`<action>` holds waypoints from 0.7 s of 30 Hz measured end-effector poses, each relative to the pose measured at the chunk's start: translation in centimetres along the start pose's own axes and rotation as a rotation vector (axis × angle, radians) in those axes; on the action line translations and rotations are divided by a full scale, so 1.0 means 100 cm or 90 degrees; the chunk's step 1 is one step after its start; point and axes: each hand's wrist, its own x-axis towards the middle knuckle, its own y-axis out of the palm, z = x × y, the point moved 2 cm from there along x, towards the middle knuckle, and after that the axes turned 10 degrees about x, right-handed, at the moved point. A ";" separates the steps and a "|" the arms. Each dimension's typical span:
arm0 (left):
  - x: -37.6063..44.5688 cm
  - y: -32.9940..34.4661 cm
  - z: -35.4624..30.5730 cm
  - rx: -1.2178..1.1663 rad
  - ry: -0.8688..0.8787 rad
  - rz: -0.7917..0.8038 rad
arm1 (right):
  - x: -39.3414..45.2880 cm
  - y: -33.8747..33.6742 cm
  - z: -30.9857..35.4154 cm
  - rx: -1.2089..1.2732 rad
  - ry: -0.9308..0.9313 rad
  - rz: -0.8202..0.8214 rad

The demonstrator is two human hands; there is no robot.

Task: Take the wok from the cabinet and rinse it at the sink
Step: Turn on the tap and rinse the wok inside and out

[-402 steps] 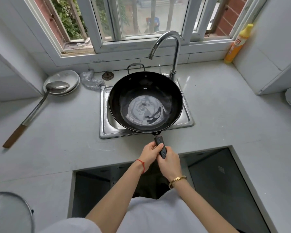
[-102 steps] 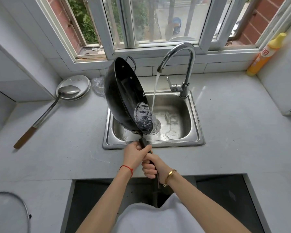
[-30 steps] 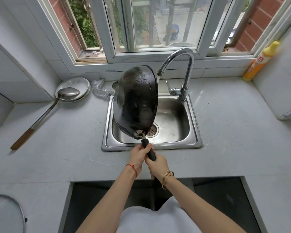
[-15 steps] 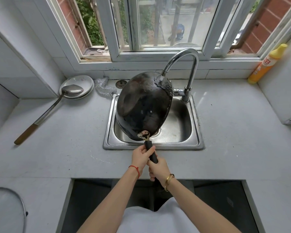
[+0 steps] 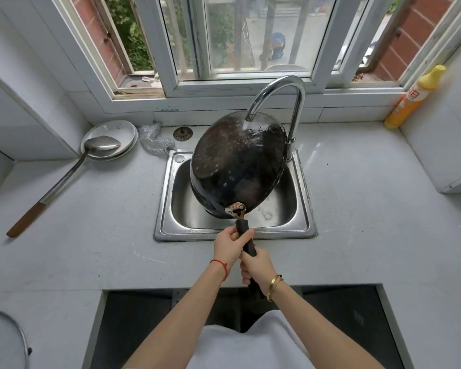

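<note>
The black wok point(image 5: 237, 166) is turned upside down and tilted over the steel sink point(image 5: 302, 230), its dark underside facing me. Water runs from the curved chrome faucet point(image 5: 277, 89) onto the wok's far upper side and spreads across it. My left hand point(image 5: 229, 246) grips the black handle close to the wok. My right hand point(image 5: 256, 265) grips the same handle lower down, nearer my body. The inside of the wok is hidden.
A long metal ladle point(image 5: 64, 179) with a wooden grip rests on white plates point(image 5: 112, 131) at the left. A steel scourer point(image 5: 155, 137) and a drain plug point(image 5: 183, 133) lie behind the sink. A yellow bottle point(image 5: 413, 98) stands at the back right. A glass lid point(image 5: 3, 339) sits bottom left.
The wok went from tipped on edge, pouring water out, to fully upside down. Over the last second it shifted right under the spout, and water now hits its underside.
</note>
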 end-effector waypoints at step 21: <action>0.014 -0.005 -0.017 0.006 0.000 -0.019 | 0.014 0.004 0.017 -0.019 -0.010 0.012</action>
